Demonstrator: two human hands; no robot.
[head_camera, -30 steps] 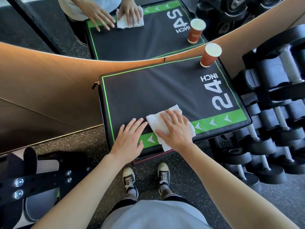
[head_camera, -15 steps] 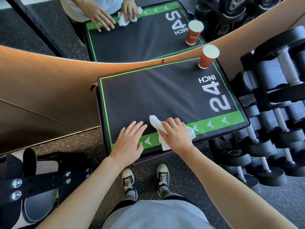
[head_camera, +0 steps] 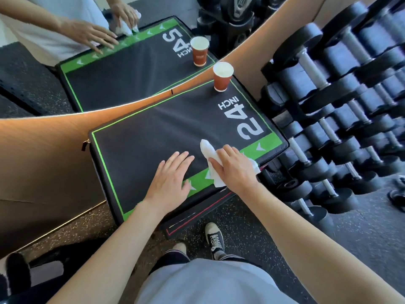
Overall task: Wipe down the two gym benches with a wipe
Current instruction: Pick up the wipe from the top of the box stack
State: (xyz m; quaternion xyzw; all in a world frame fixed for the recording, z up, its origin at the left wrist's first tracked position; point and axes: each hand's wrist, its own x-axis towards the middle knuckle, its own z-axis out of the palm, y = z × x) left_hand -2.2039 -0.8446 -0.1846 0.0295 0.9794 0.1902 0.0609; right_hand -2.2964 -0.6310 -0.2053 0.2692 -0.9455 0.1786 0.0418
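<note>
Wipe (head_camera: 211,160), spread flat a second ago, is now bunched in the right hand (head_camera: 234,166) at the bench's (head_camera: 140,137) near edge; left hand (head_camera: 171,178) rests flat, suggesting this pass is ending.

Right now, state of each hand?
Left hand: open, fingers flat on the black padded top.
Right hand: gripping the bunched white wipe near the green strip.
</note>
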